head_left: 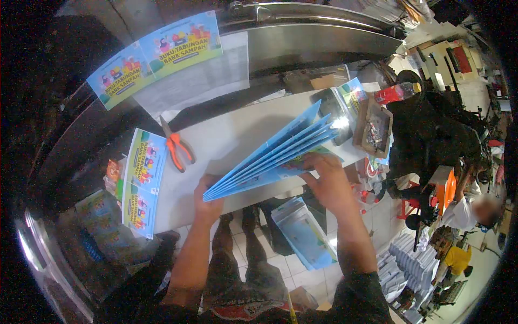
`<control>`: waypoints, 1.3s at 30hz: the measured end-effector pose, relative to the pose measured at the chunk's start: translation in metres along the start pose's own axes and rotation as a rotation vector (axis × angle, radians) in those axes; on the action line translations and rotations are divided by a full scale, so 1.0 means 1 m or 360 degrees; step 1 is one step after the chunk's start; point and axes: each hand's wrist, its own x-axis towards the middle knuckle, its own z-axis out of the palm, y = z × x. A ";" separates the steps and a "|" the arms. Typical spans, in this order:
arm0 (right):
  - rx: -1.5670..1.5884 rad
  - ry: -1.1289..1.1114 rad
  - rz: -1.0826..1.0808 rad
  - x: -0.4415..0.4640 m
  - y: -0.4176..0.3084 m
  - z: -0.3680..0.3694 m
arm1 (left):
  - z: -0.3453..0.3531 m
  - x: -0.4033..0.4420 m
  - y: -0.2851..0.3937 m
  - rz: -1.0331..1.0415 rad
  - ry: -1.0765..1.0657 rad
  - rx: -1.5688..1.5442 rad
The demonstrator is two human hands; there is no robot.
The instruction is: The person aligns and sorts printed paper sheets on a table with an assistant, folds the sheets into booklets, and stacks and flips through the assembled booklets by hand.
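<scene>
Two hands [325,174] holding blue paper sheets [270,157], thin, fanned wedge-like

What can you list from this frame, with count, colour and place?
fan of sheets: several, blue, above the table
table: one, pale, centre
pliers: one, orange-handled, table's left
printed sheets: count unclear, blue and yellow, table's left end
two-panel print: one, blue and yellow, beyond table
tray: one, brown, table's right
bottle: one, red, yellow-capped, beyond tray
paper stacks: several, whitish, lower right
co-workers: at least two, white and yellow tops, far right
left grip: one, bare, at fan's narrow end
right grip: one, bare, at fan's lower right
</scene>
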 end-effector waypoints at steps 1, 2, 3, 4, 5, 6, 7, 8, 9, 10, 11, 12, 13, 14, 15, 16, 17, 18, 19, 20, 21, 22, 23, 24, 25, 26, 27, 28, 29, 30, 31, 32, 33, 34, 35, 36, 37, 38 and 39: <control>0.0000 0.0001 -0.0001 0.001 -0.001 0.000 | -0.001 0.000 -0.003 0.0013 0.0006 0.0040; 0.0019 -0.0011 0.0040 0.001 -0.003 -0.002 | -0.002 -0.001 -0.006 0.0025 0.0012 0.0079; 0.0037 -0.0022 0.0081 0.002 -0.005 -0.004 | -0.002 -0.001 -0.009 0.0028 0.0012 0.0076; 0.0034 -0.0021 0.0079 0.003 -0.008 -0.005 | -0.003 -0.001 -0.013 0.0021 -0.0011 0.0031; 0.0046 -0.0048 0.0118 0.004 -0.011 -0.006 | -0.004 -0.001 -0.012 0.0012 -0.0035 -0.0013; 0.0057 -0.0075 0.0157 0.005 -0.013 -0.007 | -0.003 -0.001 -0.011 0.0012 -0.0034 -0.0015; 0.0054 -0.0076 0.0156 0.006 -0.014 -0.007 | -0.003 -0.001 -0.010 0.0005 -0.0026 0.0006; 0.0094 -0.0071 0.0193 0.007 -0.015 -0.007 | -0.002 -0.001 -0.008 -0.0002 -0.0016 0.0027; 0.0135 -0.0066 0.0228 0.008 -0.016 -0.007 | -0.002 -0.001 -0.008 -0.0001 -0.0013 0.0025; 0.0135 -0.0067 0.0226 0.008 -0.016 -0.006 | -0.002 -0.002 -0.008 0.0011 -0.0016 0.0027; 0.0106 -0.0025 0.0227 0.008 -0.016 -0.005 | -0.003 -0.002 -0.005 0.0022 -0.0019 0.0030; 0.0077 0.0018 0.0226 0.007 -0.016 -0.003 | -0.003 0.000 -0.001 0.0023 -0.0018 0.0031; 0.0077 0.0018 0.0225 0.006 -0.014 -0.001 | -0.003 0.001 0.003 0.0116 -0.0021 0.0080; 0.0098 0.0014 0.0191 0.005 -0.011 0.000 | -0.003 0.003 0.006 0.0208 -0.0023 0.0129; 0.0118 0.0009 0.0157 0.004 -0.008 0.001 | -0.003 0.003 0.004 0.0207 -0.0020 0.0128; 0.0117 0.0006 0.0158 0.003 -0.008 0.002 | -0.003 0.003 0.001 0.0215 -0.0019 0.0149; 0.0091 -0.0003 0.0130 0.002 -0.007 0.002 | -0.003 0.003 0.000 0.0225 -0.0018 0.0169; 0.0065 -0.0012 0.0103 0.001 -0.006 0.001 | -0.003 0.003 0.000 0.0225 -0.0020 0.0167; 0.0063 -0.0011 0.0106 0.001 -0.008 -0.004 | -0.004 0.003 0.001 0.0236 -0.0028 0.0183; 0.0184 -0.0079 0.0053 0.001 -0.012 -0.012 | -0.004 0.003 0.001 0.0248 -0.0037 0.0199; 0.0305 -0.0147 -0.0001 0.002 -0.014 -0.018 | -0.003 0.003 0.001 0.0250 -0.0038 0.0200; 0.0307 -0.0145 -0.0002 0.001 -0.011 -0.022 | -0.003 0.003 0.001 0.0259 -0.0019 0.0174; 0.0343 -0.0188 -0.0078 0.001 -0.006 -0.026 | -0.002 0.003 0.002 0.0269 0.0001 0.0147; 0.0360 -0.0208 -0.0116 0.001 -0.005 -0.025 | -0.003 0.003 0.003 0.0270 0.0001 0.0147; 0.0377 -0.0229 -0.0154 0.001 -0.005 -0.024 | -0.003 0.004 0.005 0.0304 -0.0013 0.0172; 0.0437 0.0025 0.0024 0.003 -0.008 -0.016 | -0.003 0.005 0.006 0.0337 -0.0027 0.0195; 0.0495 0.0279 0.0204 0.004 -0.010 -0.011 | -0.003 0.005 0.005 0.0338 -0.0029 0.0195; 0.0496 0.0279 0.0205 0.005 -0.014 -0.014 | -0.003 0.005 0.004 0.0335 -0.0032 0.0183; 0.0370 0.0158 0.0231 0.008 -0.021 -0.022 | -0.003 0.005 0.004 0.0332 -0.0033 0.0172; 0.0246 0.0037 0.0256 0.010 -0.025 -0.025 | -0.004 0.004 0.005 0.0331 -0.0032 0.0176; 0.0249 0.0035 0.0254 0.012 -0.026 -0.023 | -0.005 0.003 0.007 0.0282 -0.0051 0.0217; 0.0184 0.0121 0.0272 0.013 -0.028 -0.021 | -0.006 0.003 0.008 0.0234 -0.0072 0.0257; 0.0116 0.0207 0.0291 0.013 -0.029 -0.019 | -0.006 0.003 0.007 0.0233 -0.0071 0.0257; 0.0116 0.0206 0.0290 0.012 -0.028 -0.018 | -0.006 0.004 0.006 0.0263 -0.0067 0.0239; 0.0055 0.0204 0.0187 0.011 -0.025 -0.015 | -0.005 0.005 0.005 0.0293 -0.0064 0.0220; -0.0005 0.0200 0.0083 0.010 -0.023 -0.013 | -0.005 0.004 0.006 0.0291 -0.0061 0.0218; -0.0006 0.0198 0.0081 0.010 -0.022 -0.012 | -0.005 0.004 0.007 0.0265 -0.0057 0.0226; -0.0023 0.0217 0.0065 0.010 -0.021 -0.011 | -0.005 0.004 0.007 0.0238 -0.0051 0.0235; -0.0040 0.0236 0.0049 0.010 -0.021 -0.010 | -0.005 0.004 0.008 0.0237 -0.0049 0.0234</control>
